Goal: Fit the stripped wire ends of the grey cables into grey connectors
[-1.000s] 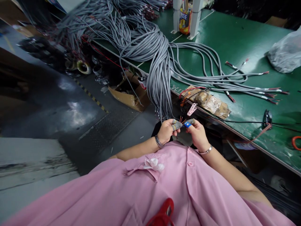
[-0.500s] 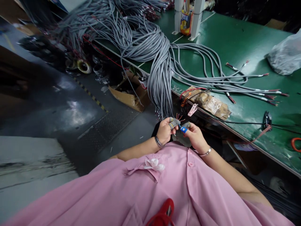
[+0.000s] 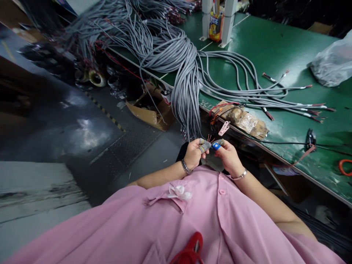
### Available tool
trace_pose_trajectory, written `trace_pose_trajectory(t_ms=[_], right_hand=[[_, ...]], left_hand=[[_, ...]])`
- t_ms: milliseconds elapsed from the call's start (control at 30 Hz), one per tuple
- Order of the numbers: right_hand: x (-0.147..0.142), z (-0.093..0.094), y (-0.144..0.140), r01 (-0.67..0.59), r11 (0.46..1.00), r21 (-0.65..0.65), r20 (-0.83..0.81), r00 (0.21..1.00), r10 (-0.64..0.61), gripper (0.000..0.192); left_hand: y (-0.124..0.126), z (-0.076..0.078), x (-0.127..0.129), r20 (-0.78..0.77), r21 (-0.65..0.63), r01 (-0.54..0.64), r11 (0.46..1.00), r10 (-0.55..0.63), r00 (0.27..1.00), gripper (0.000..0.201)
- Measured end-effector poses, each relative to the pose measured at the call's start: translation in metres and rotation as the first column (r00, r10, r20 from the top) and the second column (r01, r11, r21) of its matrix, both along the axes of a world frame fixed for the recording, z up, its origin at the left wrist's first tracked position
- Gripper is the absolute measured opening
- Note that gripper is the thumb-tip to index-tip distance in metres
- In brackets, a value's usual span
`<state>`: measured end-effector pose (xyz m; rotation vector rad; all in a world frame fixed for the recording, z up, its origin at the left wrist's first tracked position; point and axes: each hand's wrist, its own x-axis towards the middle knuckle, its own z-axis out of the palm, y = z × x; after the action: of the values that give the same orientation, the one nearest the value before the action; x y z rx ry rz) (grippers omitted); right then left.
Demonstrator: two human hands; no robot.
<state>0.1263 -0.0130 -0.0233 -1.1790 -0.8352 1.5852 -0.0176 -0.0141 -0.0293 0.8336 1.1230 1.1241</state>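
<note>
My left hand and my right hand meet just below the front edge of the green table, fingertips together. Both wear grey finger covers; one right fingertip has a blue cover. Between them I pinch the end of a grey cable whose thin red and orange wire strands fan upward. The cable's body is hidden behind my hands. A thick bundle of grey cables hangs over the table edge just above my left hand.
Loose grey cables with red stripped ends lie across the table. A taped brown block and a pink clip sit at the edge. A clear plastic bag lies at far right; a cardboard box stands on the floor.
My hands have stayed in place while the fingertips shifted slightly around the wire strands; the right fingertips moved back up close to the left ones.
</note>
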Motion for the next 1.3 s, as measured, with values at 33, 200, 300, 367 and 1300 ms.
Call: trace_pose_trajectory(t_ms=[33, 200, 300, 367, 1300], right_hand=[[-0.001, 0.0, 0.0, 0.012, 1.0, 0.005, 0.0, 1.0, -0.012, 0.022], [-0.003, -0.004, -0.003, 0.057, 0.998, 0.021, -0.009, 0.998, -0.057, 0.023], [-0.004, -0.006, -0.004, 0.055, 0.998, 0.018, -0.032, 0.998, -0.055, 0.023], [-0.005, -0.006, -0.006, 0.041, 0.999, 0.003, -0.053, 0.998, -0.041, 0.022], [0.013, -0.002, 0.055, 0.064, 0.998, -0.02, -0.271, 0.96, -0.067, 0.05]], left_hand=[[0.0, 0.0, 0.0, -0.004, -0.004, -0.001, 1.0, 0.001, 1.0, 0.028], [0.0, 0.002, 0.0, 0.009, -0.041, -0.026, 0.999, 0.026, 1.0, 0.03], [0.0, 0.001, 0.0, 0.037, -0.059, -0.037, 0.998, 0.04, 0.999, 0.026], [0.001, 0.001, 0.0, 0.048, -0.06, -0.042, 0.997, 0.045, 0.998, 0.024], [0.028, 0.021, 0.005, 0.231, -0.079, 0.32, 0.944, -0.295, 0.927, 0.027]])
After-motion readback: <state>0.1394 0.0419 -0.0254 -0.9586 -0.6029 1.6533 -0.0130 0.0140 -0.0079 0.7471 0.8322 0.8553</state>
